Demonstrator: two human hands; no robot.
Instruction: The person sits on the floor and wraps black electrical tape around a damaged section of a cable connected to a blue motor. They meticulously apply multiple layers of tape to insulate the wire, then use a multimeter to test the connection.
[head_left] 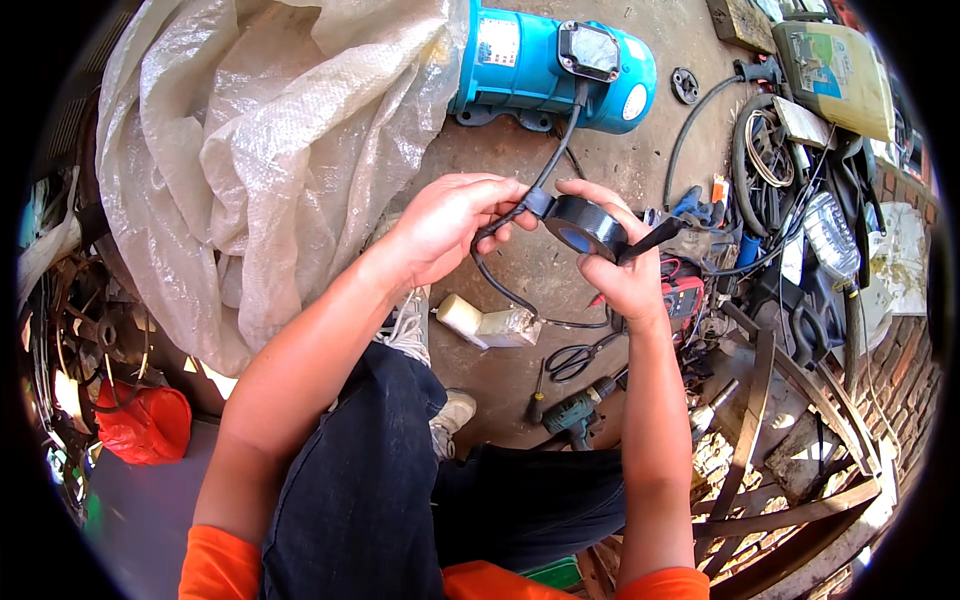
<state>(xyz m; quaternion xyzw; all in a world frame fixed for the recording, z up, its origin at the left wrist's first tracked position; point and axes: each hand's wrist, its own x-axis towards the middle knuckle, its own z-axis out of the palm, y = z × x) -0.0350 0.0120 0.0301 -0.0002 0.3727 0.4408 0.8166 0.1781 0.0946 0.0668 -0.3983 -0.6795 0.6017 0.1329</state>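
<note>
My left hand (440,232) pinches a black cable (556,158) between thumb and fingers. The cable comes down from the junction box on top of a blue electric motor (515,75) at the far side. In my right hand (637,285) is a roll of black electrical tape (585,226), gripped between thumb and fingers. A short stretch of tape (540,202) runs from the roll to the cable, where it is wrapped around it beside my left fingertips. A dark pointed piece (655,240) sticks out past my right hand; its kind is unclear.
A whitish woven plastic sheet (310,150) drapes at the left. On the ground lie black-handled scissors (570,362), a screwdriver (536,395), a green power drill (578,412) and a red meter (683,295). A yellowish jerrycan (835,80) and wooden strips (750,410) crowd the right.
</note>
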